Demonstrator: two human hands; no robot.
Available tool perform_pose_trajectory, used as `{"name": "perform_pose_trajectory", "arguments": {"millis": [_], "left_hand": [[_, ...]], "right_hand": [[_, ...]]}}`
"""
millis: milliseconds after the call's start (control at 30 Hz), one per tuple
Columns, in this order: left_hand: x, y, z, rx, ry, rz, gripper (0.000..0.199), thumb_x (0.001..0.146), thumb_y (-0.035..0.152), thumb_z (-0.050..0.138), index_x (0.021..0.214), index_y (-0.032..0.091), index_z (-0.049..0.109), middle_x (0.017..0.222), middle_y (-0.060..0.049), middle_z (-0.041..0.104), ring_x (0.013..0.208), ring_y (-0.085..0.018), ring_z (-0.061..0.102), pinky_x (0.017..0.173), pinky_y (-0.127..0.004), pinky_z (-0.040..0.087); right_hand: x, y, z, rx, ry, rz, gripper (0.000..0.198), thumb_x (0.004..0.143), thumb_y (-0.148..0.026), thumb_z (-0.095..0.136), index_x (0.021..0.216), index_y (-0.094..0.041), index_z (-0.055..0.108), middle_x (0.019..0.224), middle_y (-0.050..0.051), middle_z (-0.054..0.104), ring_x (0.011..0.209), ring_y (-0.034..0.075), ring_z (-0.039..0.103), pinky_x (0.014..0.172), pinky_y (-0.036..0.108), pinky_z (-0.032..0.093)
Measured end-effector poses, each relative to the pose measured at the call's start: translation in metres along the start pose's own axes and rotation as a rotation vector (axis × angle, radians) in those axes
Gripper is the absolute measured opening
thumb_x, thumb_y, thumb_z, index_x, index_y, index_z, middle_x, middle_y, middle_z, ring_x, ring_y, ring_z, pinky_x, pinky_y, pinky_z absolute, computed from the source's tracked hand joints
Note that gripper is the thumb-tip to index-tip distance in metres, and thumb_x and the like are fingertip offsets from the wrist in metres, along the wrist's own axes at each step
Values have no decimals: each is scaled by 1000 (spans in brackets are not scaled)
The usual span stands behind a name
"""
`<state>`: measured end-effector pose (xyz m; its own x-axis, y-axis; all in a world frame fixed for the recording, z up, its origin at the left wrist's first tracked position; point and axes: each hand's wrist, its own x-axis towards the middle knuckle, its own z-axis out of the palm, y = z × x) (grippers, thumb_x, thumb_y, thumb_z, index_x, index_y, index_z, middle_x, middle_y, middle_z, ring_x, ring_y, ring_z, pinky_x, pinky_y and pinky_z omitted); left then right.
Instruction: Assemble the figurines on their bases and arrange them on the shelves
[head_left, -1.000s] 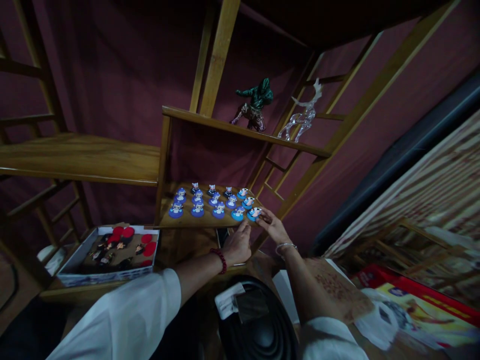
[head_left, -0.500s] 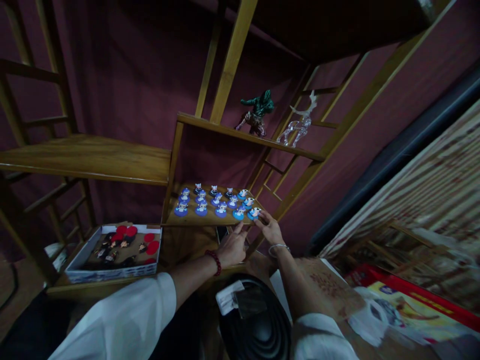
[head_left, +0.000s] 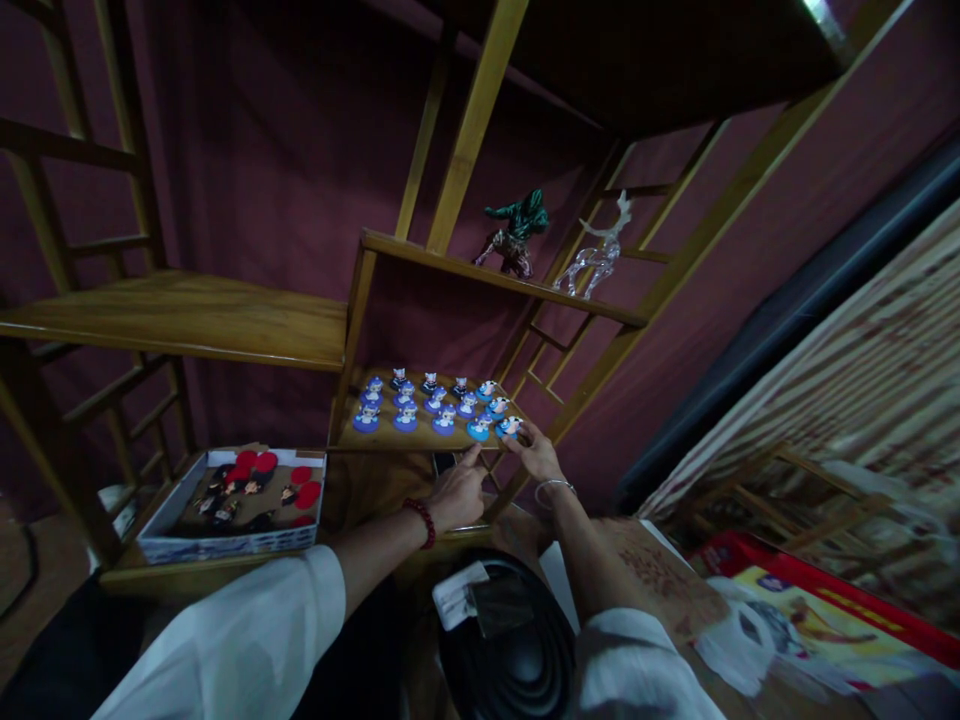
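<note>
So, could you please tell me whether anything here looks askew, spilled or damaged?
Nothing looks spilled or visibly damaged. What stands out is the open box at lower left: its red-based figurines lie jumbled, some apparently on their sides, whereas the blue-based figurines on the shelf stand upright in rows.

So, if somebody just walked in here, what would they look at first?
Probably the rows of little purple-and-blue figurines on the shelf in the middle, with the right hand at the front right corner one. Above them, a green-topped figure and a see-through deer stand out on the higher shelf. Down on the left, bright red discs show inside an open box.
</note>
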<state>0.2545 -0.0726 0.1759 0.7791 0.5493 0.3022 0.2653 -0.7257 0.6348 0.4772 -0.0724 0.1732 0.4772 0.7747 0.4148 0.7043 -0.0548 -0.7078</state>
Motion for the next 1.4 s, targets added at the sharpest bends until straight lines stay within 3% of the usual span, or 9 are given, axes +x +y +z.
{"name": "perform_pose_trajectory", "arguments": {"millis": [333, 500, 833, 1033, 1167, 1400], "left_hand": [[2, -4, 2, 13, 16, 28, 31, 65, 6, 43, 92, 12, 57, 138, -11, 26, 117, -22, 40, 93, -30, 39], [4, -4, 2, 84, 15, 17, 35, 67, 8, 42, 99, 12, 55, 138, -10, 28, 115, -20, 42, 93, -29, 39], [6, 6, -2, 249, 133, 58, 33, 67, 12, 43, 98, 10, 56, 121, -11, 47, 109, -22, 40, 93, -32, 37], [9, 10, -1, 302, 170, 70, 35, 68, 14, 44, 101, 7, 55, 121, -13, 46, 114, -22, 34, 98, -30, 30], [13, 12, 3, 327, 161, 32, 43, 66, 14, 46, 107, 4, 51, 127, -16, 40, 118, -23, 30, 100, -31, 25], [15, 14, 5, 324, 145, -56, 45, 67, 19, 47, 109, 1, 50, 132, -20, 32, 124, -28, 23, 102, -34, 23]], "right_hand": [[1, 2, -1, 48, -18, 8, 59, 58, -44, 63, 108, -16, 52, 96, 8, 63, 92, 21, 58, 83, 34, 46], [3, 5, 1, 86, 35, 59, 58, 54, -42, 67, 103, -14, 55, 95, 10, 64, 91, 22, 59, 81, 34, 46], [1, 9, 2, 74, 81, -22, 54, 54, -42, 68, 99, -14, 57, 94, 10, 64, 88, 22, 59, 81, 34, 46], [-18, 1, 3, 70, 256, -67, 52, 61, -44, 61, 103, -13, 54, 99, 13, 62, 93, 21, 58, 82, 36, 44], [-41, -12, 4, 29, 368, -45, 43, 68, -44, 55, 98, -13, 54, 91, 11, 64, 81, 18, 60, 74, 32, 47], [-57, -34, 19, -41, 199, -119, 34, 73, -43, 50, 94, -18, 57, 88, 6, 65, 66, 14, 59, 66, 28, 48]]}}
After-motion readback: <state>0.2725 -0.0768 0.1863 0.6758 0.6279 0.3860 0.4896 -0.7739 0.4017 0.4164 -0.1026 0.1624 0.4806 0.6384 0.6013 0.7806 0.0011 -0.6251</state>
